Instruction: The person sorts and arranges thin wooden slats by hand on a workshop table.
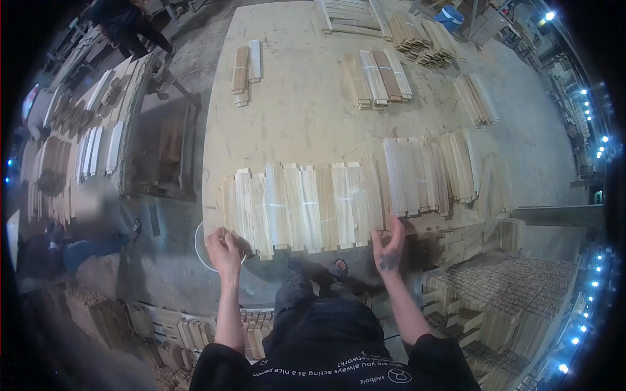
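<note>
A row of thin wooden slats (308, 205) lies side by side along the table's front edge, in pale, cream and brownish tones, their ends uneven. At the row's lower left corner is my left hand (223, 253), fingers bent and drawn together; whatever they may hold is hidden. My right hand (389, 246) is by the row's right end, thumb and forefinger spread apart, fingertips close to the slat ends. Just beyond it, a second group of slats (417, 176) lies on the table.
The large wooden table (293, 111) carries more slat bundles (378, 78) farther back and a small stack (241, 68) at left. Stacked slats (508, 287) stand below right. At left are another slat-covered workbench (134, 124) and a blurred person (98, 244). Someone stands (127, 26) at top left.
</note>
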Demonstrator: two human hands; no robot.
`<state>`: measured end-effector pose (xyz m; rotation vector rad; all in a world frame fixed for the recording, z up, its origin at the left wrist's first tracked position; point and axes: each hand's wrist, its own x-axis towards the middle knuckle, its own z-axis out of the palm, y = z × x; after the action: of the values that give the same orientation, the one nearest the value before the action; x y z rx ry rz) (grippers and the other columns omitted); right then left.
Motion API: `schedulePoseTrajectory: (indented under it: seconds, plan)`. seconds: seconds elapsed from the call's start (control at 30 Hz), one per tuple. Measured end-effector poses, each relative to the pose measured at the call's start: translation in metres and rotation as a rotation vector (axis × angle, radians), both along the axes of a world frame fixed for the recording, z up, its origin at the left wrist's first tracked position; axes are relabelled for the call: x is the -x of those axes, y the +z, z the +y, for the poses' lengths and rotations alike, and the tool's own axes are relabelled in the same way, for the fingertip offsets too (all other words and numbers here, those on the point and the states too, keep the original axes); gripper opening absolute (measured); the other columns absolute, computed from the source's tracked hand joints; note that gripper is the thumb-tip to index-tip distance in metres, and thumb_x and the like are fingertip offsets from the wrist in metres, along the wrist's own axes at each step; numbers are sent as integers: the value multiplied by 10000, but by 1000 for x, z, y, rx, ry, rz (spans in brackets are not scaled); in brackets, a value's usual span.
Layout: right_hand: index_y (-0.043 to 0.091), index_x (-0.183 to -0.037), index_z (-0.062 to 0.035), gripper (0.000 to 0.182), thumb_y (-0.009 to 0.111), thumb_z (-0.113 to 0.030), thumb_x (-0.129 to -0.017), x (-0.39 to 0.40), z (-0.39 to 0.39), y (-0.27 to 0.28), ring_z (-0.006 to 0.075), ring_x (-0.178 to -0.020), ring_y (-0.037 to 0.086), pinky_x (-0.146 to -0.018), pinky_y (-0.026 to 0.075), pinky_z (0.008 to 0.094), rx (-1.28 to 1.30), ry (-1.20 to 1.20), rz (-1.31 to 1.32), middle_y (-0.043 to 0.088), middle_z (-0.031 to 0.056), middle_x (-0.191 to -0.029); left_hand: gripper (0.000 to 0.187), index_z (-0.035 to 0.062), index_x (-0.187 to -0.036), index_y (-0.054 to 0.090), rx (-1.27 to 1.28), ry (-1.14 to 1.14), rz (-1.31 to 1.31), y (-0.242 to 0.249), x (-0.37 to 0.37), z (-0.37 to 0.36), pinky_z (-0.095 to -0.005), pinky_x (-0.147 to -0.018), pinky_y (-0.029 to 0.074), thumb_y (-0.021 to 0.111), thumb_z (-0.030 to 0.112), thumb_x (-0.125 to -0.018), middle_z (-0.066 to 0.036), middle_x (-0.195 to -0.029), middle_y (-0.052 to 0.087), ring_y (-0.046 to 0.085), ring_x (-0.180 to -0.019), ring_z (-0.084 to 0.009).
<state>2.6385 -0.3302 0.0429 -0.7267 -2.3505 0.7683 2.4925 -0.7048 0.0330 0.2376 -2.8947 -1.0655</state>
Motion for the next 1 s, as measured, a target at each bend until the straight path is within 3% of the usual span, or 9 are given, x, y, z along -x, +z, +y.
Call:
schedulePoseTrajectory:
  seconds: [0.1,0.17,0.37,0.47,0.53,0.7,0.87,0.93,1.0]
  plan:
    - [578,-1344,-46,391,642,-113,-964,-56,-24,-22,222,-1064,655,-913,530,341,434,66,-159,671,126,-1197,197,-15,-1130,635,-11,177,160,38,-35,15,-383,-835,477,584,106,-983,-166,-1056,592,586,-887,-276]
    - [568,-1328,-80,343,625,-157,-998,-63,-48,-3,185,-1033,655,-879,524,319,1270,106,-416,672,96,-1196,171,-11,-1080,654,-90,130,112,30,-71,21,-379,-805,486,585,115,-988,-147,-988,612,586,-842,-263]
    - [526,-1368,-114,361,574,-232,-1030,-28,-72,-19,173,-996,639,-889,512,343,1927,51,-277,668,86,-1169,167,18,-1038,688,-269,-177,-53,28,-126,90,-415,-788,517,621,156,-973,-171,-950,683,667,-881,-350]
    - [474,-1416,-123,399,554,-221,-1037,-30,-69,-4,180,-993,627,-893,506,355,2079,31,-259,662,83,-1127,248,27,-1093,703,-342,-250,-181,11,-113,125,-406,-820,532,628,233,-976,-188,-1000,714,685,-920,-369]
    - [470,-1423,-121,401,542,-225,-1043,-24,-69,18,178,-973,622,-886,504,351,1994,90,-239,655,80,-1105,339,-3,-1195,677,-581,-188,-408,14,-85,156,-370,-802,541,649,261,-983,-128,-1058,732,694,-965,-222]
    - [486,-1435,-92,402,516,-225,-1057,-18,-72,55,163,-950,627,-866,501,327,1791,206,-263,658,86,-1090,444,-26,-1326,603,-1027,-288,-639,5,-44,186,-303,-776,519,650,265,-994,-65,-1121,705,635,-929,-129]
    - [474,-1465,-60,440,519,-215,-1056,-38,-61,47,147,-962,635,-866,504,308,1662,223,-407,675,92,-1095,468,-27,-1368,566,-736,-140,-325,13,-42,107,-333,-866,515,612,262,-1002,-158,-1186,690,652,-986,-187]
    - [492,-1453,-59,427,521,-214,-1056,-45,-61,37,148,-978,637,-877,506,306,1691,228,-451,679,95,-1113,549,-40,-1453,483,-469,-10,-173,2,-40,50,-376,-1077,438,590,251,-999,-217,-1373,605,576,-1271,-284]
    - [508,-1442,-58,419,524,-219,-1056,-47,-67,30,148,-992,639,-887,509,304,1695,250,-505,681,95,-1131,483,-36,-1438,503,-560,17,-132,22,-27,7,-363,-1086,433,578,150,-999,-212,-1378,608,574,-1291,-271]
